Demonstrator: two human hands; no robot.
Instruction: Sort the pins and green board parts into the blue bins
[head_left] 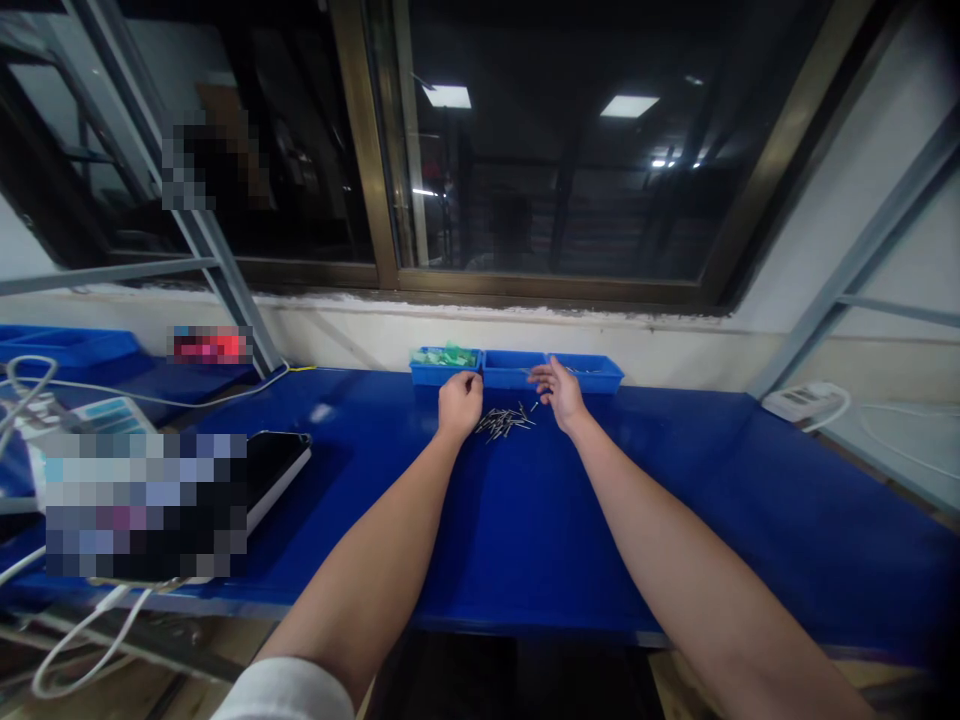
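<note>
A small pile of thin metal pieces (506,422), like screws or nails, lies on the blue table (525,540). Just left of the pile is my left hand (460,404), its fingers curled closed; what they hold, if anything, is hidden. My right hand (559,392) hovers on the pile's right side, fingers spread apart, in front of the joint between two bins. One metal piece (535,407) shows close below those fingers. Behind my hands stand the blue left bin (424,374) with green and white packets, the middle bin (514,372) and the right bin (600,380) with small bits.
On the left lies a dark flat device (281,460), partly blurred out, with white cables (90,655) around it. A grey metal post (240,310) rises near the table's back left. At the back right sits a white power strip (802,402) by the wall under the window.
</note>
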